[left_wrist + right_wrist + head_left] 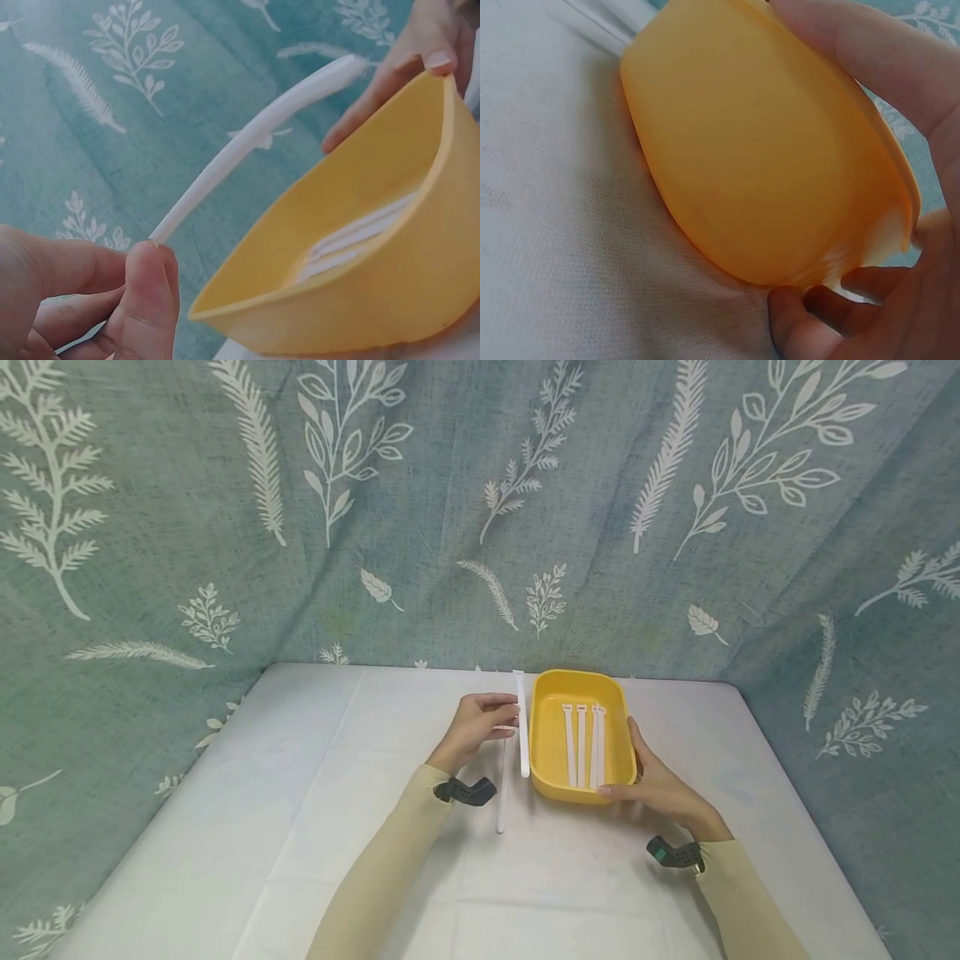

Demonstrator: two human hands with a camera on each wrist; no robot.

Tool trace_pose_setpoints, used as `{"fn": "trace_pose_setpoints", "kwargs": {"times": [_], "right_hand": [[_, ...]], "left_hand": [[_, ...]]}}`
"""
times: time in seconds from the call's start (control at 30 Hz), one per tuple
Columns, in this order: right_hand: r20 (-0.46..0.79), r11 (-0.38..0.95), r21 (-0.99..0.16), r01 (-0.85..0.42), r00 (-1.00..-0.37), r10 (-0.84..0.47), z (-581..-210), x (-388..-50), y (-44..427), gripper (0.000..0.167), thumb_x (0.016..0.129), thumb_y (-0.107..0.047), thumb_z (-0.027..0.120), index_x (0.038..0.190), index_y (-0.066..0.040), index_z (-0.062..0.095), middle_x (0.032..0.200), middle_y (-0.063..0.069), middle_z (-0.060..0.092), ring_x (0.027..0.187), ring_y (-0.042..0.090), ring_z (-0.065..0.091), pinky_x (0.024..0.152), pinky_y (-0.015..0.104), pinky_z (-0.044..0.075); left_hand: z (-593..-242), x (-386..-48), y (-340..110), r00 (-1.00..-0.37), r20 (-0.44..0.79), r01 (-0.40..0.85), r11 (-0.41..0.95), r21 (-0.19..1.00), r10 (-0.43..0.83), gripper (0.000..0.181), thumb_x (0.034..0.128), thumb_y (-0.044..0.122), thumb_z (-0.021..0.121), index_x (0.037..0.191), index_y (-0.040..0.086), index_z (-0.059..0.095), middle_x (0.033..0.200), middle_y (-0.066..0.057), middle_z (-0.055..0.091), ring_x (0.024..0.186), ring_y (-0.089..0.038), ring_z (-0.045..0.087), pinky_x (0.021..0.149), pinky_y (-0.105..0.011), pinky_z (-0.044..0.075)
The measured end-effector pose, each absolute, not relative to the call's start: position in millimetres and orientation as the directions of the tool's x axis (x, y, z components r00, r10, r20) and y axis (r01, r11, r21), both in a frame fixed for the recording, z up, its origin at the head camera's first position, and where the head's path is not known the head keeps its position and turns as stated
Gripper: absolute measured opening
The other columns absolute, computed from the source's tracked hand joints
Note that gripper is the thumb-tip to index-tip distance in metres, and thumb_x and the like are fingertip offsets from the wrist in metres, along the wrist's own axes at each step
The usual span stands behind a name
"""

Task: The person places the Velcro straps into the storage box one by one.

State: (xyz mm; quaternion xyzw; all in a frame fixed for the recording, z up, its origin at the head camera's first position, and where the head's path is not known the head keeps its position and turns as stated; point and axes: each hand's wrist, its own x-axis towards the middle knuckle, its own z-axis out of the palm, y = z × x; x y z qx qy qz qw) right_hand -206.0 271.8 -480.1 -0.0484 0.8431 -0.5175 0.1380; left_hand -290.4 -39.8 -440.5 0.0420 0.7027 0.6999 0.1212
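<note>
Between thumb and fingers, my left hand (474, 724) pinches a white cable strap (522, 739). In the left wrist view this strap (240, 150) bends up and away from the fingertips, beside the yellow tray (390, 300). My right hand (663, 785) grips the tray (543, 777) at its near right corner, thumb on the rim. The right wrist view shows its other fingers (802, 322) at the tray's outer side and lower edge. Several white straps (581, 747) with slotted heads lie side by side in the tray.
Another thin white strap (501, 802) lies on the table left of the tray, below the left hand. White cloth covers the table (360, 860). Behind it hangs a green-blue leaf-patterned curtain (435, 527), which also runs along both sides.
</note>
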Motion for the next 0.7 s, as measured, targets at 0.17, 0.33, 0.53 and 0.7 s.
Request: {"fn": "trace_pose_setpoints", "kwargs": {"times": [0.17, 0.33, 0.53, 0.7], "right_hand": [[-0.181, 0.468, -0.882, 0.056, -0.957, -0.228, -480.9, -206.7, 272.2, 0.137, 0.081, -0.034, 0.088, 0.162, -0.033, -0.023, 0.176, 0.010, -0.008, 0.162, 0.043, -0.007, 0.122, 0.080, 0.001], [-0.176, 0.466, -0.883, 0.048, -0.955, -0.237, -481.5, -206.7, 273.2, 0.137, 0.081, -0.033, 0.088, 0.162, -0.035, -0.023, 0.176, 0.011, -0.006, 0.162, 0.043, -0.006, 0.123, 0.079, 0.002], [-0.171, 0.461, -0.886, 0.041, -0.955, -0.243, -482.9, -207.1, 274.5, 0.136, 0.081, -0.032, 0.088, 0.162, -0.035, -0.022, 0.176, 0.010, -0.007, 0.162, 0.042, -0.005, 0.123, 0.079, 0.002], [-0.171, 0.461, -0.887, 0.042, -0.955, -0.243, -482.7, -207.2, 274.5, 0.136, 0.082, -0.033, 0.087, 0.162, -0.034, -0.023, 0.176, 0.011, -0.008, 0.162, 0.042, -0.004, 0.124, 0.078, 0.003]], "left_hand": [[-441.2, -291.9, -33.4, -0.963, -0.108, -0.111, 0.003, 0.994, 0.249, 0.031, 0.0974, 0.009, 0.070, 0.126, -0.003, 0.069, 0.105, -0.011, 0.075, 0.081, -0.009, 0.071, 0.076, -0.026, 0.066], [-438.6, -292.9, -26.9, -0.957, -0.115, -0.115, 0.018, 0.993, 0.267, 0.031, 0.0980, 0.009, 0.069, 0.127, -0.002, 0.069, 0.107, -0.012, 0.075, 0.083, -0.009, 0.072, 0.077, -0.025, 0.066], [-436.1, -298.1, -20.0, -0.951, -0.122, -0.110, 0.056, 0.992, 0.284, 0.031, 0.0997, 0.011, 0.067, 0.128, 0.000, 0.069, 0.112, -0.015, 0.074, 0.086, -0.011, 0.073, 0.083, -0.030, 0.066], [-432.6, -302.3, -14.0, -0.945, -0.145, -0.127, 0.081, 0.989, 0.293, 0.030, 0.0994, 0.011, 0.068, 0.128, 0.000, 0.069, 0.111, -0.015, 0.074, 0.086, -0.011, 0.073, 0.085, -0.032, 0.066]]}}
